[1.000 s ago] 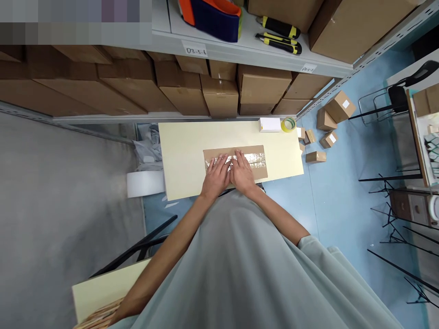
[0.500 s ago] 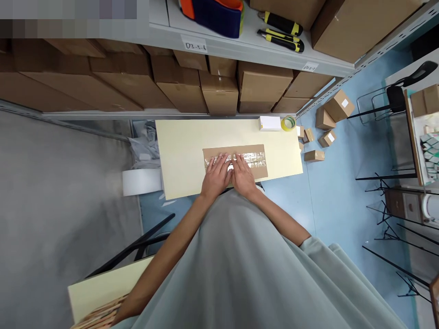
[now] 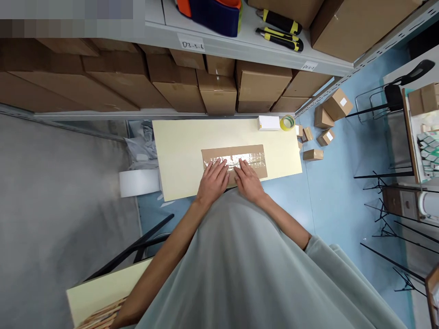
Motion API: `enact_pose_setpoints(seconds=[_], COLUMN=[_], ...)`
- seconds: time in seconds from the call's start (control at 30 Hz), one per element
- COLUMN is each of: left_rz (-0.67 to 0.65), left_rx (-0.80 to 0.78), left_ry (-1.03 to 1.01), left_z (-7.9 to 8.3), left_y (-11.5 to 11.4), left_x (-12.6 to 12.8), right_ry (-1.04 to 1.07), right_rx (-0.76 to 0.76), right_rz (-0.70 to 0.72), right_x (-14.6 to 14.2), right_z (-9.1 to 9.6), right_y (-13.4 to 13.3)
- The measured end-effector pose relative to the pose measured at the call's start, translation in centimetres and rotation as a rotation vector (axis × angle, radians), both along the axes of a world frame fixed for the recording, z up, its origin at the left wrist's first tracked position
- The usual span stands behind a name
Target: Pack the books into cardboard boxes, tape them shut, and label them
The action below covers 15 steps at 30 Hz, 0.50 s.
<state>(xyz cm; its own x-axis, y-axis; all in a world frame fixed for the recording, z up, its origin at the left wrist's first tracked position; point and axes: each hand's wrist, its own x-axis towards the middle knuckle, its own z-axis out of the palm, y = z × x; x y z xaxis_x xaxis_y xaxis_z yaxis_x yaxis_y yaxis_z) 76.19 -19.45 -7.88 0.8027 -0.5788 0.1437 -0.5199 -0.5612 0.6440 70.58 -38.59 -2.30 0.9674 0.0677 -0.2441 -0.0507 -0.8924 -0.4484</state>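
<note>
A flat brown cardboard box (image 3: 236, 150) lies on the pale yellow tabletop (image 3: 181, 155). Shiny clear packing tape (image 3: 255, 158) runs lengthwise along its upper face. My left hand (image 3: 213, 180) rests on the left part of the box, fingers stretched out over the tape. Farther right, my right hand (image 3: 249, 181) lies on the same face with its fingers extended. Neither hand grips anything. Both palms cover the box's near edge in places.
A small white box (image 3: 268, 123) and a tape roll (image 3: 287, 122) sit at the table's back right. Above, a shelf holds box cutters (image 3: 279, 39) and several cartons (image 3: 217, 93). A white roll (image 3: 140, 183) stands left of the table; small cartons (image 3: 313, 155) lie on the floor to the right.
My hands have moved apart along the tape: the right hand slid to the right, the left slightly left. The box stays in place on the table.
</note>
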Motion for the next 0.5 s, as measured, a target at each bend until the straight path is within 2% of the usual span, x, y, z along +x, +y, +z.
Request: enact_pose_setpoints(seconds=[0.13, 0.23, 0.3, 0.4, 0.43, 0.5], left_rz=[0.072, 0.155, 0.081, -0.126, -0.166, -0.184], left_rx=[0.028, 0.041, 0.059, 0.108, 0.124, 0.147], left_ry=[-0.02, -0.046, -0.029, 0.031, 0.05, 0.078], left_z=[0.3, 0.8, 1.1, 1.3, 1.2, 1.1], left_y=[2.8, 3.3, 2.4, 0.7, 0.5, 1.1], left_x=[-0.4, -0.7, -1.1, -1.6, -1.7, -1.8], right_ry=[-0.014, -0.042, -0.057, -0.042, -0.03, -0.014], right_rx=[-0.05, -0.103, -0.106, -0.07, -0.068, -0.09], right_rz=[-0.127, -0.188, -0.096, 0.14, 0.182, 0.171], right_x=[-1.3, -1.4, -1.4, -1.5, -1.7, -2.2], right_z=[0.1, 0.2, 0.1, -0.5, -0.8, -1.2], right_y=[-3.9, -4.6, -3.7, -2.6, -2.7, -3.8])
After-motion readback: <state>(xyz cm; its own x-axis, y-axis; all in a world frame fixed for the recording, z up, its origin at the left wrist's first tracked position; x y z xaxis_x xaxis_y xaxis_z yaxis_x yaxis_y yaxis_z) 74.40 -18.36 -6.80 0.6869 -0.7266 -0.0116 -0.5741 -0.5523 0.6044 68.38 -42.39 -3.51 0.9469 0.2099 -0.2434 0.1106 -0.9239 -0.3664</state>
